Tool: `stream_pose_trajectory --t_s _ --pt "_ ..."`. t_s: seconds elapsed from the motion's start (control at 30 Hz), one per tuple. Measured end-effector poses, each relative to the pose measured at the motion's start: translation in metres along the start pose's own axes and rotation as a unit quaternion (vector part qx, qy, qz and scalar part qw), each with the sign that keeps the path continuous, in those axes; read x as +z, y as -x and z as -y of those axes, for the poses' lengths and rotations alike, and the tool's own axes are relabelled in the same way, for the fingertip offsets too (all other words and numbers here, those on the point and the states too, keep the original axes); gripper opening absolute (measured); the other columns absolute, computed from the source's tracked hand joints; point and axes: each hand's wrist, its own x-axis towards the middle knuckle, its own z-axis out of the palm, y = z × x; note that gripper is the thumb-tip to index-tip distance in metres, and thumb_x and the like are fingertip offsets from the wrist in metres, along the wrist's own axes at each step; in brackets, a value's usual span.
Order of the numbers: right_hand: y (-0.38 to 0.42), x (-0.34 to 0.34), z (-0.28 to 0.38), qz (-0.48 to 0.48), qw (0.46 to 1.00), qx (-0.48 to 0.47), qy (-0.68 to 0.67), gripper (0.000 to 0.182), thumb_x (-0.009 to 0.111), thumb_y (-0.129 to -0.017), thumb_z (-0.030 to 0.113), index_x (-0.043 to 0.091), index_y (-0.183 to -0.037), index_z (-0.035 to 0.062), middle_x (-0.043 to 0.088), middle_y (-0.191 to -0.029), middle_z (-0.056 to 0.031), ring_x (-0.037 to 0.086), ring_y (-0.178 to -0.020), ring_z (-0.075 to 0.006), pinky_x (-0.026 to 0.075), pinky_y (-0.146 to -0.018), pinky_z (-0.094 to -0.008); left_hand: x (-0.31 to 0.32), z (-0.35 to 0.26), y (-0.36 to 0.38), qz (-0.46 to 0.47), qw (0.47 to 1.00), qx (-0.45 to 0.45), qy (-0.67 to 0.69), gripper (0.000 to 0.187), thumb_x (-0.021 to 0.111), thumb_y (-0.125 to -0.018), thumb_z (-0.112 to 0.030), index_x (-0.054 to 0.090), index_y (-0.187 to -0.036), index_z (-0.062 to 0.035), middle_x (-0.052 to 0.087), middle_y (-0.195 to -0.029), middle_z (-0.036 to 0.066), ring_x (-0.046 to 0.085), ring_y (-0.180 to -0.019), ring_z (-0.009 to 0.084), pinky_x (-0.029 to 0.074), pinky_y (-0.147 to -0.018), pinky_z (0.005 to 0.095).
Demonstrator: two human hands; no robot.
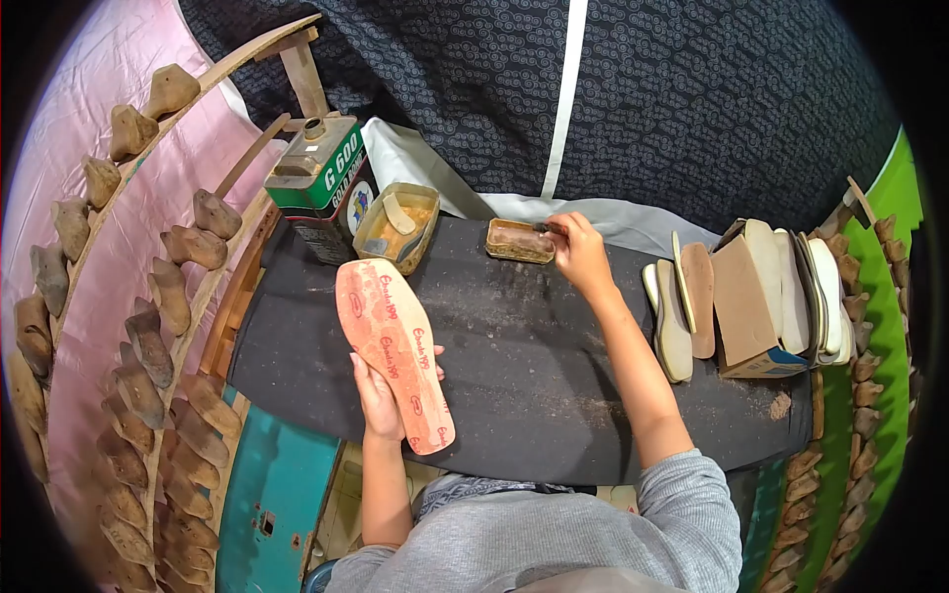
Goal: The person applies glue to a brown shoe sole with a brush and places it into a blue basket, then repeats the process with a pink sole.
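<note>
1. Where the dark work mat spreads before us, dusted with pale grit toward its right half, it carries everything we handle; racks of wooden shoe lasts curve past its left edge, and more show past its right edge.
2. At the far left corner stands a green glue can; just beside it on the right sits an open square tin with yellowish glue and a flat scraper lying in it.
3. Along the right edge a cardboard box leans among a row of upright insoles, pale and tan, packed close together.
4. Our left hand holds the red sole near the mat's near edge, left of centre; the fingers curl around it from beneath and the thumb shows on its right side; the sole lies slanted, printed face up, its wider end pointing toward the far left corner.
5. Our right hand reaches to the far edge, near the middle; its fingers are pinched together on a thin dark tool, too small for us to tell which kind.
6. That tool's tip rests at a small shallow tin, brownish inside, just left of the hand.
</note>
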Motion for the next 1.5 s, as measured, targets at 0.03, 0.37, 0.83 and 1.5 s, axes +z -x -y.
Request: stream_pose_trajectory --t_s 0.03,0.37,0.83,1.5 --pt "0.000 -0.010 0.018 0.000 1.000 0.000 0.001 0.018 0.061 -0.073 -0.006 0.061 -0.090 0.0015 0.060 -0.085 -0.0137 0.062 -0.078 -0.0300 0.050 -0.068 -0.0363 0.003 0.002 -0.002 0.017 1.000 -0.013 0.002 0.076 0.010 -0.091 -0.063 0.040 -0.128 -0.0041 0.061 -0.101 0.023 0.064 -0.074 0.0249 0.055 -0.064 0.0340" --pt "0.022 -0.095 0.152 -0.069 0.962 -0.250 -0.085 0.027 0.073 -0.066 0.004 0.067 -0.093 0.0015 0.064 -0.087 -0.0108 0.064 -0.078 -0.0233 0.053 -0.070 -0.0313 0.045 0.034 -0.015 0.134 0.980 -0.118 -0.083 0.090 0.008 -0.086 -0.071 0.046 -0.122 0.0020 0.059 -0.103 0.018 0.062 -0.073 0.0224 0.055 -0.063 0.0348" --pt "0.052 -0.119 0.151 -0.123 0.974 -0.191 -0.015 0.035 0.069 -0.058 -0.010 0.067 -0.091 0.0017 0.062 -0.089 -0.0119 0.064 -0.078 -0.0233 0.053 -0.069 -0.0306 0.071 0.048 -0.008 0.200 0.967 -0.124 -0.097 0.093 0.008 -0.083 -0.074 0.045 -0.124 0.0014 0.059 -0.102 0.017 0.061 -0.075 0.0213 0.053 -0.065 0.0339" --pt "0.066 -0.116 0.157 -0.088 0.976 -0.196 -0.041 0.033 0.070 -0.058 -0.005 0.067 -0.090 0.0006 0.063 -0.086 -0.0114 0.063 -0.076 -0.0227 0.052 -0.066 -0.0298 0.073 0.045 -0.008 0.210 0.970 -0.079 -0.096 0.093 0.008 -0.084 -0.074 0.046 -0.122 0.0008 0.058 -0.104 0.015 0.059 -0.075 0.0207 0.052 -0.064 0.0333"
